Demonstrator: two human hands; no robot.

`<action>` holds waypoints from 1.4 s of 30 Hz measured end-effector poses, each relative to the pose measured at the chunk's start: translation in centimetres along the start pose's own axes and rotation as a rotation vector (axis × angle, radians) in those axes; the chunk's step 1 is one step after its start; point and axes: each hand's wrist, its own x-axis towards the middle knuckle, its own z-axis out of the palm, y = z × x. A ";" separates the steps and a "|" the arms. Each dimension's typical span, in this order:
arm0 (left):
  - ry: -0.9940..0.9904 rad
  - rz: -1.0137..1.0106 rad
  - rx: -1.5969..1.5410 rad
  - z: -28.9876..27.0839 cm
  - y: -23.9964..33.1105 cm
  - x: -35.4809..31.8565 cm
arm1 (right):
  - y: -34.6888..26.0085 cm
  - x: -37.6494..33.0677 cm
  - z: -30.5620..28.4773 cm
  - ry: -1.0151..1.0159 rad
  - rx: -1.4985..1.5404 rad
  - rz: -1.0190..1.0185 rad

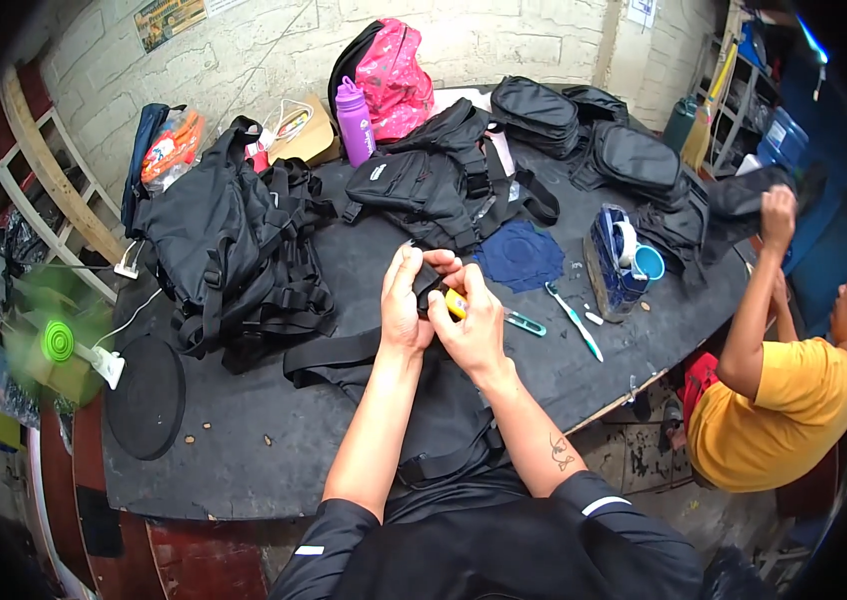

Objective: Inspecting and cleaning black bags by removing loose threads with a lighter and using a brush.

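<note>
Both hands (left hand [406, 300], right hand [472, 325]) grip a black strap [428, 283].

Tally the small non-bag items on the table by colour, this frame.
Purple: 1, bottle
Teal: 2, toothbrush, tool beside the right hand
Blue: 1, mug
Yellow: 1, lighter between right hand and left hand
Total: 5

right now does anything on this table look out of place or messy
Small pale scraps lie scattered on the dark table near its front edge, and a toothbrush lies loose among the black bags. The left hand and right hand grip a black strap; nothing looks spilled or broken.
</note>
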 end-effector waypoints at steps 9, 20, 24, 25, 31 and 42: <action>-0.013 0.000 -0.029 0.1 0.0 -0.4 | -0.3 -0.3 -0.2 0.002 -0.001 0.006; -0.006 -0.002 -0.017 0.4 0.4 -0.8 | -0.1 -0.7 0.1 0.012 0.103 0.031; -0.022 0.008 -0.022 0.3 0.3 -0.7 | -0.5 -0.6 0.0 0.003 0.062 0.019; -0.019 0.006 -0.016 0.2 0.4 -0.7 | -0.5 -0.6 0.0 0.005 0.065 0.025; -0.046 0.031 0.025 0.4 0.3 -0.6 | 0.1 -0.8 0.3 0.019 0.108 0.029; -0.017 0.056 0.190 0.4 0.2 0.5 | 1.6 -0.4 0.7 -0.002 0.172 0.123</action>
